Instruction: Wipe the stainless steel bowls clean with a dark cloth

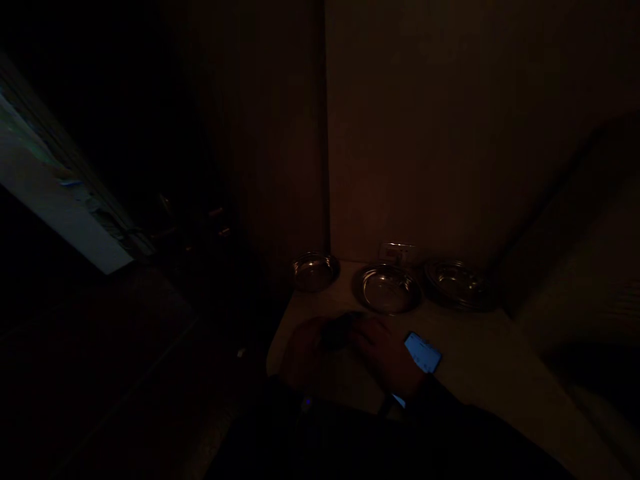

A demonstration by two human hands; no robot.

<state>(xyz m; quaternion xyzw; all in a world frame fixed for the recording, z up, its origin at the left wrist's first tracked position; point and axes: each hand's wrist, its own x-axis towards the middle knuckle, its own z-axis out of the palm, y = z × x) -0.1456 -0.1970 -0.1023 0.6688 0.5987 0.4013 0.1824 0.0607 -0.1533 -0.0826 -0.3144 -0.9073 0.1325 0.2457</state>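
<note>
The picture is very dark. Over the table's near part, my left hand (303, 343) is closed on the left end of a small dark object (339, 331), whose kind I cannot make out. My right hand (385, 347) comes in from the right, its curled fingers gripping the same object's right end. Just right of that hand lies a phone (423, 352) with a lit bluish screen. A second small lit patch (399, 400) shows beneath my right wrist, mostly hidden by it.
Along the back of the pale table (480, 360) stand a shiny metal bowl (314, 272), a shiny metal dish (389, 289) and stacked metal dishes (457, 283). A wall (425, 133) rises behind them. At left, light comes through an opening (60, 193).
</note>
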